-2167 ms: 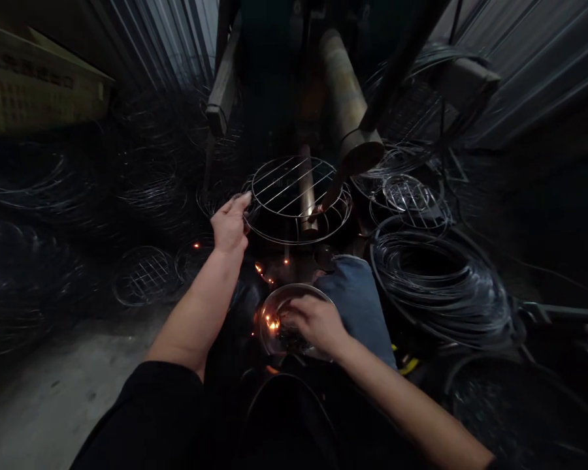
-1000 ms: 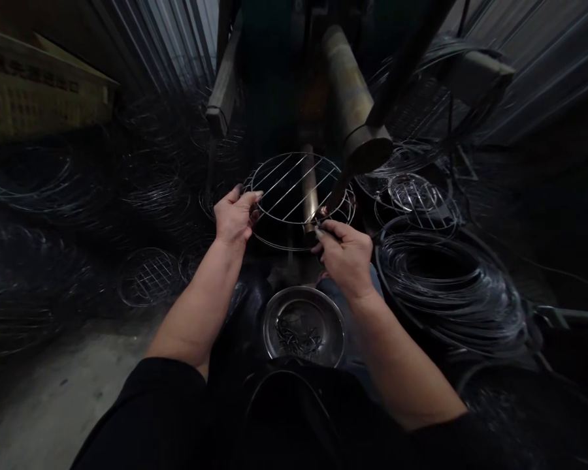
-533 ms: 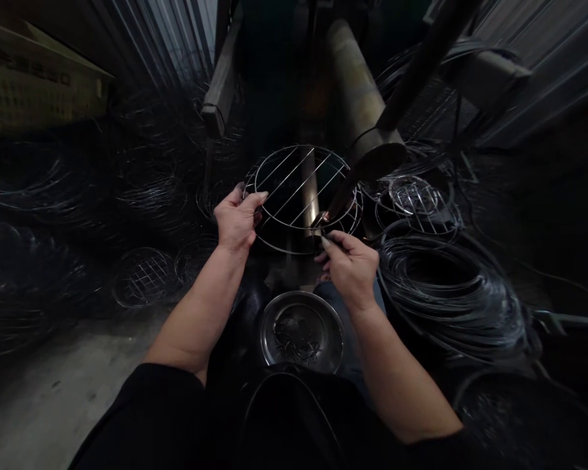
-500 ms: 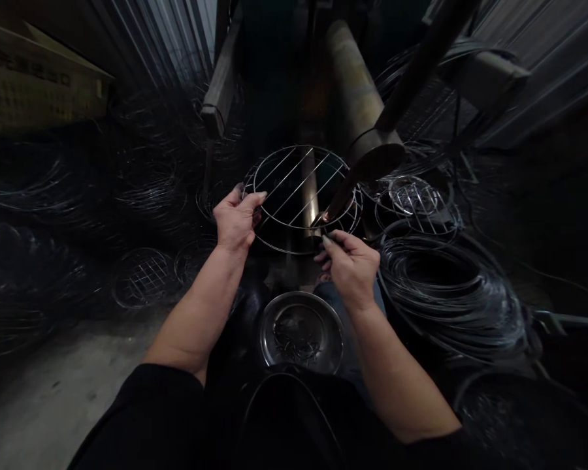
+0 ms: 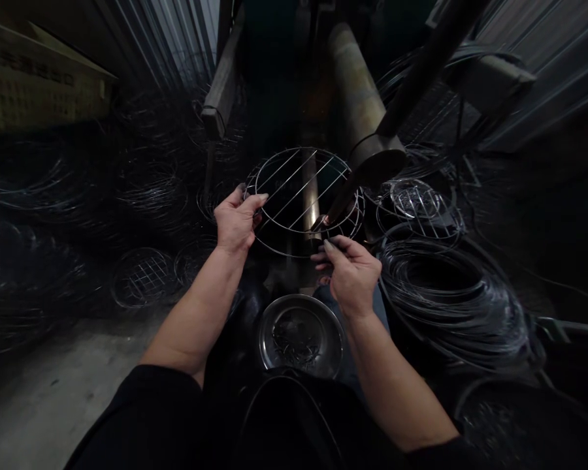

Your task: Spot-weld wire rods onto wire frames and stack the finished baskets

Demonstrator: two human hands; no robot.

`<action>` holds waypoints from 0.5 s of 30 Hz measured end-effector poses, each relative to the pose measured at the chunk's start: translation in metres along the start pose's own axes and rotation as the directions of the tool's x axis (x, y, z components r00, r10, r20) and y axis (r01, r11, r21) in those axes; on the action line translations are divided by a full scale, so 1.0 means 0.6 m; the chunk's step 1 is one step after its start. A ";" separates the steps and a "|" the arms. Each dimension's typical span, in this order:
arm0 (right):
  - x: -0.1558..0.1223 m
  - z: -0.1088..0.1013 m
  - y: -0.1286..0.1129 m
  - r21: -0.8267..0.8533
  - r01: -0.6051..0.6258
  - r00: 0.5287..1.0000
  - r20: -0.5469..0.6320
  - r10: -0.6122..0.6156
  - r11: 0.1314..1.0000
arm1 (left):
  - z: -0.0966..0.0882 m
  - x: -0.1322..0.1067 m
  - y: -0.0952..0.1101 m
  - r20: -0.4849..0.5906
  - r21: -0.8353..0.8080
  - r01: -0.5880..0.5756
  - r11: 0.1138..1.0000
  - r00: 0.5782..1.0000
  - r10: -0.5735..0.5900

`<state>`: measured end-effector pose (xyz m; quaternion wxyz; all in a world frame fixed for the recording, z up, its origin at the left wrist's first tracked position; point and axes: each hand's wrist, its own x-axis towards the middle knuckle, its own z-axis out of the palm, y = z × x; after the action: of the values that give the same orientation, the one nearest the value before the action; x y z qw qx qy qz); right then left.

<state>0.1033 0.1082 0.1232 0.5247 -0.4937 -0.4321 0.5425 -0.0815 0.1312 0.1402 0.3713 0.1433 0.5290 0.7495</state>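
Note:
My left hand [image 5: 236, 219] grips the left side of a round wire rack [image 5: 298, 190], thumb on top and fingers beneath. Two wire rings with straight cross wires between them make up the rack, held roughly level. My right hand [image 5: 353, 271] is closed in a pinch just below the rack's front rim; anything between thumb and forefinger is too small to make out. Above that hand, the tip of a slanted dark metal arm [image 5: 343, 199] meets the rim beside an upright-looking brass-coloured rod [image 5: 311, 196]. A glowing orange spot shows at the tip.
A steel bowl [image 5: 334, 329] with short wire pieces sits at my lap. Coiled wire [image 5: 490, 313] lies at right, another wire rack [image 5: 436, 219] behind it. A thick metal cylinder [image 5: 360, 85] juts in above. Stacked wire rings [image 5: 151, 196] and a yellow crate [image 5: 44, 85] stand left.
My right hand has dropped very slightly away from the rack's rim. The rack and my left hand stay almost in place.

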 end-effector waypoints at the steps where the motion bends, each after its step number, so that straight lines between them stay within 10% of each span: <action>1: 0.000 0.000 0.001 -0.001 0.002 1.000 -0.004 -0.002 1.000 | 0.001 0.000 0.001 0.002 -0.001 0.000 1.000 1.000 0.000; 15: 0.026 0.008 -0.004 0.014 0.079 0.997 -0.002 -0.079 0.997 | 0.011 0.018 -0.006 -0.029 -0.029 0.085 0.996 0.996 -0.086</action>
<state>0.0994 0.1243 0.1249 0.5494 -0.4731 -0.4470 0.5239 -0.0835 0.1439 0.1379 0.3972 0.1039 0.5296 0.7423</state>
